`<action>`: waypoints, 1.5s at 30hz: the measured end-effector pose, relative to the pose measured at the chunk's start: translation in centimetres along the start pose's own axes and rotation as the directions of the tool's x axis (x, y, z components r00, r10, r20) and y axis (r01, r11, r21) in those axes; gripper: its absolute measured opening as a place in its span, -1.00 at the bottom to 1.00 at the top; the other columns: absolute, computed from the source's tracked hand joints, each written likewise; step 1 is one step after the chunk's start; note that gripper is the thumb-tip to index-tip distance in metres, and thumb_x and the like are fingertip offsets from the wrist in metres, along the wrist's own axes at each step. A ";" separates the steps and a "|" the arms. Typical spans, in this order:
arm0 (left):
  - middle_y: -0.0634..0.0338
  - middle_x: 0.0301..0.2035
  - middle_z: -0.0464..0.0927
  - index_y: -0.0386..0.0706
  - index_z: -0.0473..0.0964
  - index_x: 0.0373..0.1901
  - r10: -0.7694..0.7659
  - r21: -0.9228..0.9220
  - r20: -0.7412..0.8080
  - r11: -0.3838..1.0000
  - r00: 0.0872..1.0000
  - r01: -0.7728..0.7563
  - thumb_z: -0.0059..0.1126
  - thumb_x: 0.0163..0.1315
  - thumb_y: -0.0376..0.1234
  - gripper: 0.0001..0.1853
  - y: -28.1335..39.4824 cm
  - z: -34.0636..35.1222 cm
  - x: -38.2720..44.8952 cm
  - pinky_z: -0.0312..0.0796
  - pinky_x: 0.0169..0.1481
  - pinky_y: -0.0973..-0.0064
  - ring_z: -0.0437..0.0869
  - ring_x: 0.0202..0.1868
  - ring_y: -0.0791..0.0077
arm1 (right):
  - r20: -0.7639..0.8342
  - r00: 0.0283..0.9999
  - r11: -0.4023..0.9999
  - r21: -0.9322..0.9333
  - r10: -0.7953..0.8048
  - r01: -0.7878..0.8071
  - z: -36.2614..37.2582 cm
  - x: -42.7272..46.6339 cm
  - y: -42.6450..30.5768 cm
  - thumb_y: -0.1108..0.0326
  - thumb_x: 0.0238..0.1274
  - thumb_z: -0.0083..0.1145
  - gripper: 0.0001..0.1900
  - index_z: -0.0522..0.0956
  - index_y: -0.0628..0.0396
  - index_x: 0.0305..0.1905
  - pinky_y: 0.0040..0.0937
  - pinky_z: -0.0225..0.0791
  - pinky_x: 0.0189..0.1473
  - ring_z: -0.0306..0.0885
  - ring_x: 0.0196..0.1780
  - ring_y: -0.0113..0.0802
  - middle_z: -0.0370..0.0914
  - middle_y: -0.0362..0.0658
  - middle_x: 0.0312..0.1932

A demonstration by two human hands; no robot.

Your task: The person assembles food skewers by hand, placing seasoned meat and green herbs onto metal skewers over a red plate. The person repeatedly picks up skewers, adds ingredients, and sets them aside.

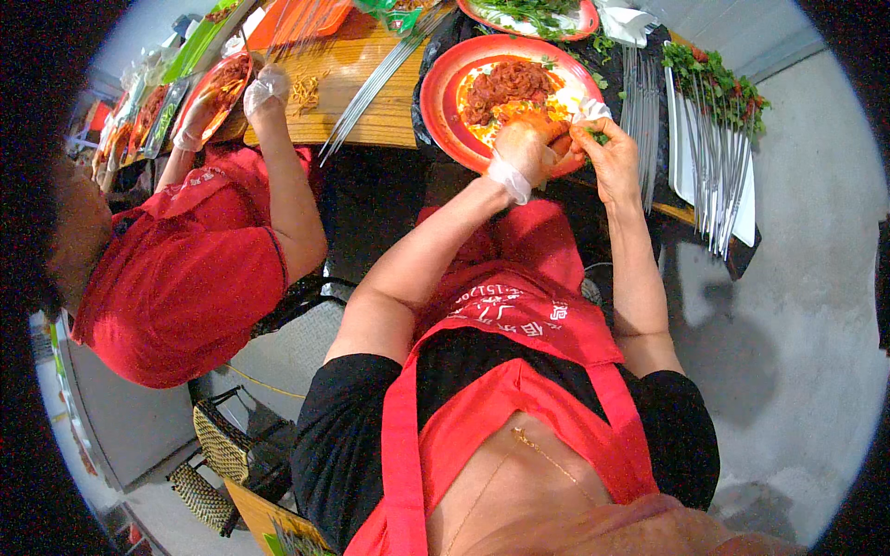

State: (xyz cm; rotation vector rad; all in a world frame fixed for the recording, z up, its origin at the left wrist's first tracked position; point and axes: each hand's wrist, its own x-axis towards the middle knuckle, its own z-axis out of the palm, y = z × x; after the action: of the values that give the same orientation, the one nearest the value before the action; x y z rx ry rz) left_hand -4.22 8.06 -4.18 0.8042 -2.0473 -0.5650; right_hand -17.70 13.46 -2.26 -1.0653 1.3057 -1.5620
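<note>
Over the near right part of a red plate [441, 125], my two hands meet at the fingertips. My left hand [523, 151] wears a thin clear glove, stained orange at the fingers. What lies between its fingertips is hidden. My right hand [613, 156], which shows no glove on its back, has bent fingers around a bit of green herb [598, 137]. Red-sauced sliced meat [511, 87] is heaped on the plate just beyond my left hand. A crumpled white piece [591, 110], perhaps tissue or plastic, shows beside my right fingers.
Metal skewers [638, 118] lie right of the plate. A white tray [681, 156] bears herb-loaded skewers [719, 153] at the table's right end. Behind is a plate of herbs [532, 10]. More skewers [382, 83] lie left. A co-worker [188, 278] in red sits close by.
</note>
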 end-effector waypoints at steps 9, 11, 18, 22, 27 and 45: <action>-0.06 -0.54 0.56 -0.22 0.52 -0.55 -0.176 0.391 0.029 0.908 0.984 0.151 0.08 -0.03 -0.35 -0.88 -8.3 -4.2 4.0 0.45 -0.36 0.23 0.62 -0.43 0.04 | -0.068 0.993 0.993 0.068 0.098 -0.093 -2.7 -0.7 -0.3 0.52 0.08 0.13 -0.94 0.51 0.26 -0.34 -0.55 0.35 -0.40 0.47 -0.49 -0.46 0.52 -0.14 -0.52; -0.07 -0.54 0.56 -0.22 0.52 -0.53 -0.144 0.594 0.091 0.802 0.985 0.062 0.05 -0.05 -0.38 -0.89 -8.5 -3.6 4.1 0.46 -0.37 0.22 0.62 -0.45 0.03 | -0.092 0.990 0.993 0.060 0.108 -0.103 -2.9 -1.1 -0.5 0.52 0.09 0.13 -0.95 0.51 0.26 -0.34 -0.55 0.36 -0.40 0.47 -0.48 -0.46 0.52 -0.14 -0.51; -0.06 -0.46 0.58 -0.28 0.52 -0.42 -0.103 0.733 0.232 0.673 0.967 -0.104 -0.04 0.00 -0.44 -0.84 -11.0 -1.2 4.4 0.48 -0.38 0.20 0.65 -0.44 0.14 | -0.082 0.989 0.988 0.110 0.119 -0.110 -3.9 -1.7 0.1 0.50 0.10 0.13 -0.95 0.51 0.26 -0.34 -0.55 0.38 -0.39 0.47 -0.47 -0.48 0.52 -0.14 -0.48; -0.06 -0.46 0.57 -0.29 0.52 -0.40 -0.064 0.783 0.225 0.606 0.972 -0.141 -0.01 -0.02 -0.40 -0.81 -12.8 0.2 4.3 0.46 -0.39 0.22 0.63 -0.44 0.14 | -0.088 0.990 0.989 0.115 0.108 -0.097 -3.8 -2.0 0.0 0.50 0.12 0.11 -0.95 0.51 0.25 -0.34 -0.56 0.37 -0.40 0.47 -0.47 -0.48 0.52 -0.14 -0.48; -0.03 -0.45 0.55 -0.21 0.55 -0.40 -0.156 0.706 0.169 0.708 0.973 -0.009 0.08 -0.09 -0.28 -0.76 -11.9 -1.3 4.9 0.45 -0.35 0.23 0.60 -0.44 0.10 | -0.056 0.994 0.992 0.092 0.094 -0.089 -4.1 -2.4 -0.1 0.48 0.14 0.10 -0.94 0.51 0.25 -0.34 -0.58 0.34 -0.44 0.46 -0.49 -0.48 0.51 -0.14 -0.49; 0.17 -0.49 0.62 -0.30 0.59 -0.34 -0.438 -0.374 0.138 0.808 0.889 0.456 0.21 0.06 -0.39 -0.83 -9.7 -4.5 7.6 0.43 -0.41 0.57 0.60 -0.48 0.54 | -0.049 0.990 0.981 0.154 0.130 -0.121 -4.3 -2.8 0.7 0.46 0.14 0.10 -0.93 0.51 0.23 -0.32 -0.59 0.32 -0.41 0.44 -0.48 -0.50 0.51 -0.17 -0.49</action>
State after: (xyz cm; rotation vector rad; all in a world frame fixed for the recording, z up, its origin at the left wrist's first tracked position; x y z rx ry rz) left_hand -0.54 -4.52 -3.86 1.0322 -1.6878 -1.2323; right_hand -20.91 17.27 -3.69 -0.8322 1.2475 -1.5799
